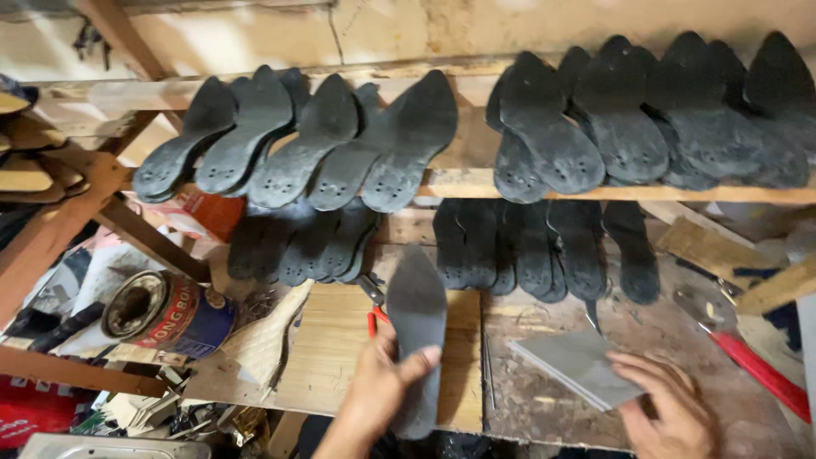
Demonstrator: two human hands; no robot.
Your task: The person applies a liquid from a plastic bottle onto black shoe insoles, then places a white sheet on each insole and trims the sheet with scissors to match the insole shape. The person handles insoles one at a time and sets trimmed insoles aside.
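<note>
My left hand [380, 393] grips a dark grey shoe sole [416, 314] by its lower half, the pointed toe aimed away from me over a pale wooden board [333, 357]. My right hand [671, 406] rests on the worn bench [671, 336] with its fingers on the near edge of a flat grey rectangular sheet [580, 364]. Several more dark soles [323, 140] lean in rows on the wooden shelf [510, 181] above, and another row [544, 246] stands below it.
An open tin can [168, 313] lies on its side at the left. Red-handled pliers [374, 310] lie behind the held sole. A red-handled tool [756, 365] lies at the right. Scraps and clutter fill the lower left corner [161, 408].
</note>
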